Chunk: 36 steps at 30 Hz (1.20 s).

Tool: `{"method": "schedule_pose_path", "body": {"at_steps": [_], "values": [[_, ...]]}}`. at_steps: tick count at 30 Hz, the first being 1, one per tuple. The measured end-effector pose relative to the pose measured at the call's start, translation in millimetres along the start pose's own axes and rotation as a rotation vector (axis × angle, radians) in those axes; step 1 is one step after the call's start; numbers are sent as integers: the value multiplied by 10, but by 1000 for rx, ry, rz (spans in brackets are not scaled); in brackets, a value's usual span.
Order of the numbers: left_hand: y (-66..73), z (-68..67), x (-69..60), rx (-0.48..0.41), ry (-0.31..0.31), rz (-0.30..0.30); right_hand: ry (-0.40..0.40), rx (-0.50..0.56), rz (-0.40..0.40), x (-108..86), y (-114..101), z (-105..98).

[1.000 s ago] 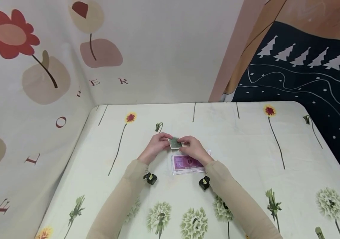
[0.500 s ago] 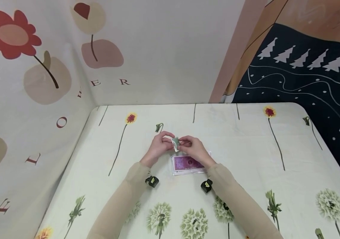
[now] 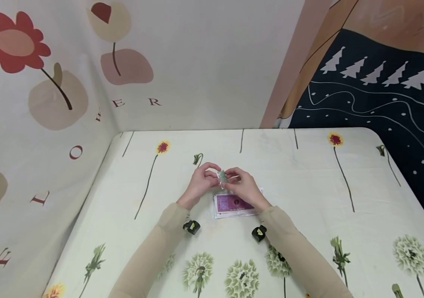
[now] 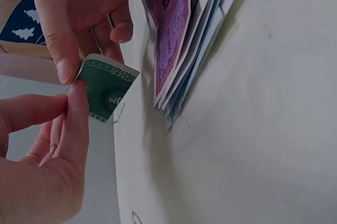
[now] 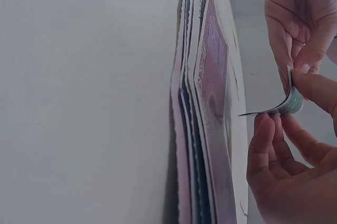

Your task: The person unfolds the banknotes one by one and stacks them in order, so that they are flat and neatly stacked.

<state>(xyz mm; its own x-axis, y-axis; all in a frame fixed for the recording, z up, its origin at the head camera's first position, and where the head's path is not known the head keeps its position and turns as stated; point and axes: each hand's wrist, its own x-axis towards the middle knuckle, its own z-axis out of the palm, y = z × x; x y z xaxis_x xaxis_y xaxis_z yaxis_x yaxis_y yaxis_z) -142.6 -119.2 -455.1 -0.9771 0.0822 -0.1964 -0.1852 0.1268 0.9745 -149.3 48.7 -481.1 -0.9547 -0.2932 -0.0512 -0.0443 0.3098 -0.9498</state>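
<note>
A small green paper banknote (image 3: pixel 222 176), printed with a patterned border, is held off the table between both hands. My left hand (image 3: pixel 201 183) pinches one edge of it between thumb and fingers, as the left wrist view shows. From the other side, the thumb and fingers of my right hand (image 3: pixel 242 186) grip it. In the right wrist view the green banknote (image 5: pixel 292 103) is visibly bent into a curve. Just below the hands, a pile of purple-topped banknotes (image 3: pixel 232 203) lies on the table, its right end partly covered by the right wrist.
Several notes with creased, uneven edges make up the pile (image 4: pixel 174 45). The tabletop (image 3: pixel 301 182) has a white floral cloth. Behind and to the left rise fabric walls (image 3: pixel 204 62); a dark tree-patterned cloth (image 3: pixel 376 95) hangs at the right.
The green banknote has gone from lying nearly flat to the view to being tilted and bent. My left hand has shifted slightly right, bringing both hands closer together.
</note>
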Motion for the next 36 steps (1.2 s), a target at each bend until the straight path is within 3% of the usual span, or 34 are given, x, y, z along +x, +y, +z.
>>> {"method": "schedule_pose_path", "body": {"at_steps": [6,12,24,30,36], "values": [[-6,-11,4,2,-53,40,-18,1,-36,-18,32,-48],[2,-19,-1,10,-86,50,-46,70,-54,-53,71,-124],[20,-22,-48,42,-46,36,-36,157,-6,-126,106,-228],[18,-45,-71,74,-56,36,-38,139,-12,-180,71,-305],[16,-16,-82,125,-63,77,-43,129,27,-202,5,-315]]}}
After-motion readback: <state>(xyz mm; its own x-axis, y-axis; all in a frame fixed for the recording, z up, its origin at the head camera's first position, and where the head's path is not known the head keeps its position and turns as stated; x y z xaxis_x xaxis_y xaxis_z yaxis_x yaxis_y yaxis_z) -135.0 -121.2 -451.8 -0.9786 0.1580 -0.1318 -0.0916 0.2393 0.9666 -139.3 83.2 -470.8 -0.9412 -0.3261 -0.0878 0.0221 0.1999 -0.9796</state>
